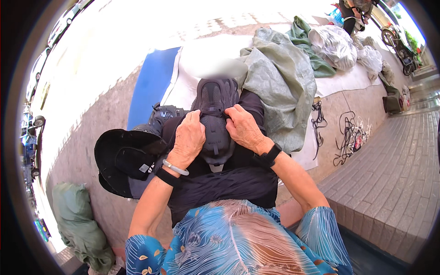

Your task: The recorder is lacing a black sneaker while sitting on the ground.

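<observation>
A dark grey mesh shoe (212, 97) rests on my lap, between my two hands. My left hand (190, 135) is closed in a pinch at the left side of its dark lace (211, 113). From the other side, my right hand (245, 127) pinches at the lace too, thumb and fingers pressed together. The fingertips partly cover the lace ends. Left of my lap, a second dark shoe (162, 114) shows in part. Nearer me lies a black, hat-like fabric thing (128, 158) with a small white label.
A blue sheet (153, 85) and a white sheet (195, 59) lie ahead. Grey-green cloth (279, 82) and white plastic bags (332, 43) spread to the right. Dark cords (346, 140) lie near a brick step (385, 174). A green sack (80, 220) stands left; another person (357, 11) is far right.
</observation>
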### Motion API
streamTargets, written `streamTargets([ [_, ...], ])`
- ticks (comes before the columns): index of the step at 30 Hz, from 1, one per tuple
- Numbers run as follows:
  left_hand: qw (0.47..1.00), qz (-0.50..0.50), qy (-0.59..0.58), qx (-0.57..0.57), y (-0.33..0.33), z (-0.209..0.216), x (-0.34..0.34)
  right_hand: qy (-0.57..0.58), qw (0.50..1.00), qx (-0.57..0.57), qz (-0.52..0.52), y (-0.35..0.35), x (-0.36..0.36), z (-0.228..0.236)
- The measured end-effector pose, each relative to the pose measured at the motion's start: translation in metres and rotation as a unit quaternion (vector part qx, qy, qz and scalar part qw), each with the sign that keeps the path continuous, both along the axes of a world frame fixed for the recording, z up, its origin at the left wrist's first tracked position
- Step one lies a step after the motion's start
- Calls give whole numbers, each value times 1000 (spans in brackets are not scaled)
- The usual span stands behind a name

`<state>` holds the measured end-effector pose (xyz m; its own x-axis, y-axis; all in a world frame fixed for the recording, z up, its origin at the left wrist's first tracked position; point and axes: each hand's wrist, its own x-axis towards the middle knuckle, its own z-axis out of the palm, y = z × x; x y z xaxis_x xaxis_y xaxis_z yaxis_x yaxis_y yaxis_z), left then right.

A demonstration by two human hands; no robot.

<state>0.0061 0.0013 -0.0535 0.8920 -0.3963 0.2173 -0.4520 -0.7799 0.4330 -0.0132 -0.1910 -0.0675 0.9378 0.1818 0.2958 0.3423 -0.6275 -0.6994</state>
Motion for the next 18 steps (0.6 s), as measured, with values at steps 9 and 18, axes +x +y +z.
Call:
streamTargets([
  [9,1000,-6,7,7,3,3,-1,-43,997,-63,17,10,-9,15],
  [18,998,35,15,-54,4,4,-4,-132,947,-291,-21,24,7,24],
])
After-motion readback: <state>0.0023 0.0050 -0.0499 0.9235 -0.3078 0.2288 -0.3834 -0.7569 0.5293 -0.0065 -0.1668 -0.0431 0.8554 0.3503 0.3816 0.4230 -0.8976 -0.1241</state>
